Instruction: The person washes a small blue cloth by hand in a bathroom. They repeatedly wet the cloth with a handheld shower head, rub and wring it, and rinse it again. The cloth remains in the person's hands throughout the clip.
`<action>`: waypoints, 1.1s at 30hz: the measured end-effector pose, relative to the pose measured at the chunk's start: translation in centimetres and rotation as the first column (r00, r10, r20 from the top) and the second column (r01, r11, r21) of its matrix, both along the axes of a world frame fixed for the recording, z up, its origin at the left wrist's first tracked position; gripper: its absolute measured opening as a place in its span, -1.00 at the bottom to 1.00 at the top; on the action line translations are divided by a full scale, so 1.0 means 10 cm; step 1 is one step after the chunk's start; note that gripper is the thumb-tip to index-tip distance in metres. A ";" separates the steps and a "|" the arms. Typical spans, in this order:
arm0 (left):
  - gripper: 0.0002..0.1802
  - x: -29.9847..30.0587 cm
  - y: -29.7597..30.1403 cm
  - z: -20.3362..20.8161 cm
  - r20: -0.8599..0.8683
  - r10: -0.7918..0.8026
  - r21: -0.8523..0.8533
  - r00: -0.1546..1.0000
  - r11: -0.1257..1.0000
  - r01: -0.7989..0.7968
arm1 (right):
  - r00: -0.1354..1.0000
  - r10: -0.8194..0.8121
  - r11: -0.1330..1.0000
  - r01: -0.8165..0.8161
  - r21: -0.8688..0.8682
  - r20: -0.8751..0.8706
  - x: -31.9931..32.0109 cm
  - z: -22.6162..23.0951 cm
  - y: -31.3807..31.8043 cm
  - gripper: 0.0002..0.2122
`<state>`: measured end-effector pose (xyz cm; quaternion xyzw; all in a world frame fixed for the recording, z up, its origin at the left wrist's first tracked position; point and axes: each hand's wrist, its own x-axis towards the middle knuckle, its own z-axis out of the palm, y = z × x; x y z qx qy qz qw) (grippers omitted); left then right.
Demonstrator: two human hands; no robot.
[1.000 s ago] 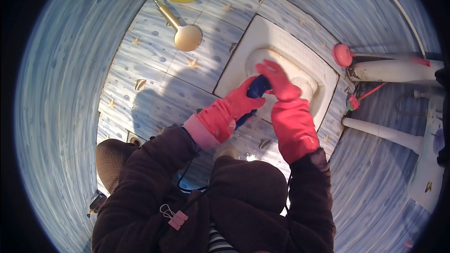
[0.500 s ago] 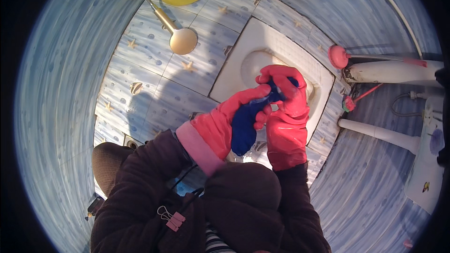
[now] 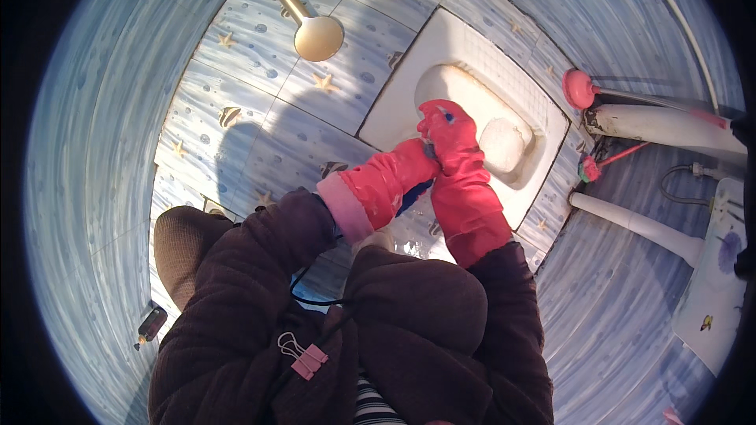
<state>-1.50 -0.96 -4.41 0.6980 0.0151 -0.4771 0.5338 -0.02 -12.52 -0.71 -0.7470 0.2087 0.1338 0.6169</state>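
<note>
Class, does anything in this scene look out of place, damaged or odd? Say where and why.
The pink binder clip on the dark jacket looks odd: it is stationery on clothing. On the white squat toilet, brownish stains discolour the pale inner edge.

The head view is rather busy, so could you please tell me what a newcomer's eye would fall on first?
Probably the bright red gloves near the centre, where the left hand and right hand grip a blue cloth. Just beyond them, the white squat toilet stands out in the floor. The gold-handled shower head catches light at upper left.
</note>
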 end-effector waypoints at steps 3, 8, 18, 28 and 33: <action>-0.55 -0.08 0.07 -0.20 0.145 -0.051 0.094 0.988 0.995 0.038 | 1.000 0.019 0.994 -0.022 -0.111 -0.022 0.05 -0.34 0.11 -0.85; -0.31 -0.06 0.28 -0.09 0.541 0.214 0.056 0.814 0.956 -0.289 | 0.920 -0.142 0.967 0.050 0.248 0.367 0.19 -0.64 -0.16 -0.78; -0.31 0.59 0.91 0.81 0.240 0.495 -0.629 0.835 0.735 -0.254 | 0.966 0.176 0.936 -0.224 0.272 0.189 0.08 0.24 0.25 -0.37; -0.19 0.92 2.05 1.31 0.658 0.248 -0.280 0.711 0.957 -0.074 | 0.701 0.328 0.944 -0.261 -0.201 0.633 0.21 1.13 0.54 -0.70; -0.44 0.55 2.26 1.04 0.410 0.172 -0.317 0.896 0.948 -0.037 | 0.528 0.612 0.788 -0.471 -0.397 0.588 0.49 1.18 0.96 -0.74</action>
